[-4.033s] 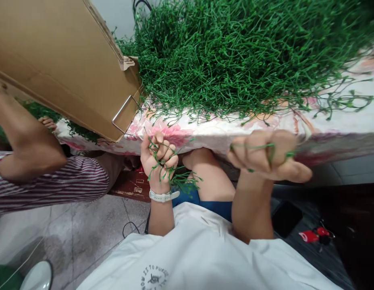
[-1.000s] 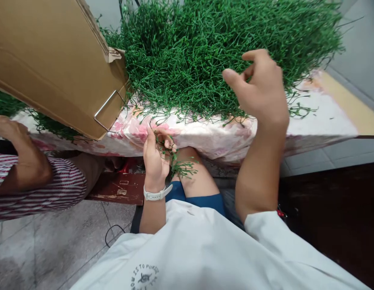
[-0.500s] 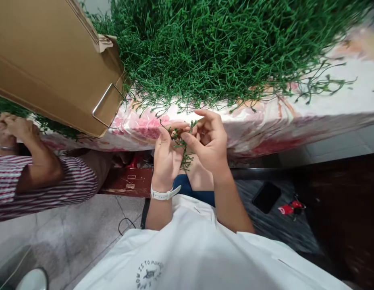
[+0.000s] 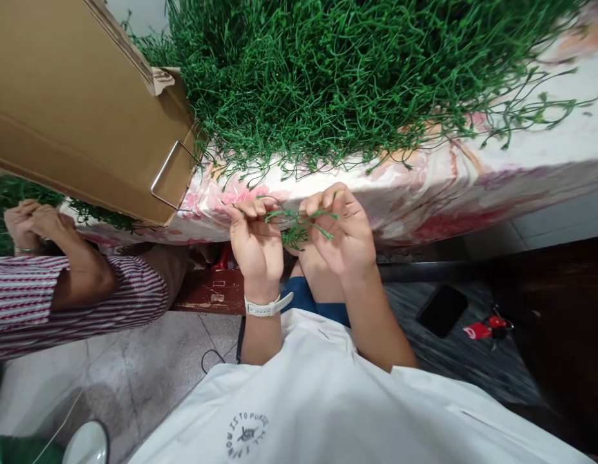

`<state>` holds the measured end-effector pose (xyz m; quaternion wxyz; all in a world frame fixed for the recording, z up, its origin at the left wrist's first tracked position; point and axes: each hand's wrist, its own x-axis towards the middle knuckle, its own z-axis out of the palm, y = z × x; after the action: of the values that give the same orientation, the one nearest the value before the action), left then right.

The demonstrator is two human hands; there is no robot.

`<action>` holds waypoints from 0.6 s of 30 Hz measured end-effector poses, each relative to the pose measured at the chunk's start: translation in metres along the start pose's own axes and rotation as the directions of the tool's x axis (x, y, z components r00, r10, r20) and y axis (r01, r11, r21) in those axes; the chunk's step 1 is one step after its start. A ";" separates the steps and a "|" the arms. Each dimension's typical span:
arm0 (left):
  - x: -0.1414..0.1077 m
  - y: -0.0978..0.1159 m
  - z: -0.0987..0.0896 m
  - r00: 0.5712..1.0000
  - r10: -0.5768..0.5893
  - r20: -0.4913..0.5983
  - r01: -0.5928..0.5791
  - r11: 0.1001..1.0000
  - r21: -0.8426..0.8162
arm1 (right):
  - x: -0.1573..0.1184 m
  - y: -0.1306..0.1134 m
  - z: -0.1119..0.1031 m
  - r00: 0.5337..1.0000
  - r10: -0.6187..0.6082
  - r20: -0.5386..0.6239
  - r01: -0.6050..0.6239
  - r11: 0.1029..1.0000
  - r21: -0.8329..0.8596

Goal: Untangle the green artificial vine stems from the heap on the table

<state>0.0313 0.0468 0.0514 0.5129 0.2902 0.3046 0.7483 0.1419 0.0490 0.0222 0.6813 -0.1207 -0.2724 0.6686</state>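
Green plastic sprigs (image 4: 296,232) stretch between my two hands, just in front of the table edge. My left hand (image 4: 257,241), with a white watch strap at the wrist, is closed on one end of them, palm up and fingers curled. The fingers of my right hand (image 4: 341,229) pinch the other side, and thin stems stick out past them. Beyond both hands, a large heap of green sprigs (image 4: 328,84) covers much of the flowered tablecloth (image 4: 289,187).
A cardboard box (image 4: 86,116) with a metal wire handle (image 4: 166,171) stands at the left. Beside it is another person in a striped shirt (image 4: 86,299), hands raised near more sprigs. A black phone (image 4: 443,310) and red keys (image 4: 479,330) lie at the right.
My hands have moved apart, and the sprigs now spread sideways between them instead of hanging down bunched. The view has shifted slightly, and the other person's hands appear farther right.
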 end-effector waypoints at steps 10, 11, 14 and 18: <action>-0.003 0.009 0.004 0.964 -0.264 -0.002 0.263 0.961 -0.084 | -0.002 0.002 0.003 0.995 0.070 -0.075 -0.056 0.984 0.170; -0.004 0.009 0.004 0.962 -0.272 0.006 0.272 0.958 -0.092 | -0.003 0.002 0.006 0.993 0.065 -0.096 -0.048 0.985 0.164; -0.008 0.012 0.008 0.950 -0.306 0.053 0.311 0.942 -0.129 | -0.009 -0.006 0.018 0.988 0.051 -0.147 -0.035 0.994 0.107; 0.005 0.030 -0.005 0.969 -0.241 -0.049 0.236 0.967 -0.094 | -0.025 -0.044 0.011 0.956 -0.031 -0.291 0.025 0.999 -0.025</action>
<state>0.0088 0.0419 0.0716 0.6020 0.2063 0.3193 0.7022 0.1740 0.0191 0.0491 0.7223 -0.2211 -0.1774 0.6308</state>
